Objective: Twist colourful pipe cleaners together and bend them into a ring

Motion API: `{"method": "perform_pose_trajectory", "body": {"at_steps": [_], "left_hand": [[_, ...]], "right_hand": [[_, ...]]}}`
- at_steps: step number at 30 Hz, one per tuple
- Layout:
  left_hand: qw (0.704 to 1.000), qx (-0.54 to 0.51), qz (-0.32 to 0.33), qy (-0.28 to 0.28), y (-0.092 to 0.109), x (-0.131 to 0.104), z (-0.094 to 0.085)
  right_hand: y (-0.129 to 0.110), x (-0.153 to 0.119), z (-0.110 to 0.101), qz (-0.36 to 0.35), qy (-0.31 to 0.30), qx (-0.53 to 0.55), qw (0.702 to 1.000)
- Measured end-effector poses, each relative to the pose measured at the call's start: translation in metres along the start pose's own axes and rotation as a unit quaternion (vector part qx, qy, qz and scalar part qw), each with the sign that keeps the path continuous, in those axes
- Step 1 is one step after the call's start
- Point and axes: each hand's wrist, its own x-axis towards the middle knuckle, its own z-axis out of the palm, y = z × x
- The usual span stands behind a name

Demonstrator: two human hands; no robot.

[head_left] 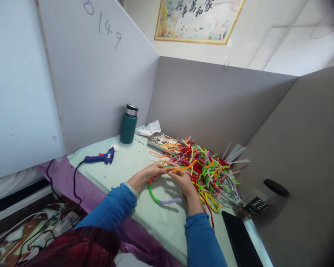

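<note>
My left hand (pixel 151 172) and my right hand (pixel 181 178) meet above the table, fingertips almost touching. A fuzzy pipe cleaner strand (pixel 155 198) curves down from below my left hand, passing from orange through green to pale purple. My left fingers are pinched, with this strand seeming to come from them. Pinched in my right hand is a yellow-orange pipe cleaner (pixel 189 165) whose free end points right, toward the pile. Small green and yellow bits show between the fingertips; how they join is too small to make out. The big pile of coloured pipe cleaners (pixel 202 159) lies just beyond my right hand.
A metal tray (pixel 169 151) of small discs stands behind my hands. At left are a blue glue gun (pixel 99 158) with its cord and a green bottle (pixel 128 126). A black flat object (pixel 241 237) lies at right. Grey partitions (pixel 211 100) enclose the table (pixel 128 163).
</note>
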Motion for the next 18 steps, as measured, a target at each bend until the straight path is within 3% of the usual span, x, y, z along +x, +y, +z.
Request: {"method": "perform_pose_trajectory", "body": {"at_steps": [7, 18], "left_hand": [[0.996, -0.005, 0.066, 0.055, -0.0032, 0.0062, -0.0021], [0.985, 0.062, 0.115, 0.112, -0.0013, 0.0064, 0.0016]], "right_hand": [[-0.0047, -0.0035, -0.0041, 0.08, 0.006, 0.164, 0.983], [-0.0079, -0.0059, -0.0042, 0.059, -0.029, 0.195, 0.979]]}}
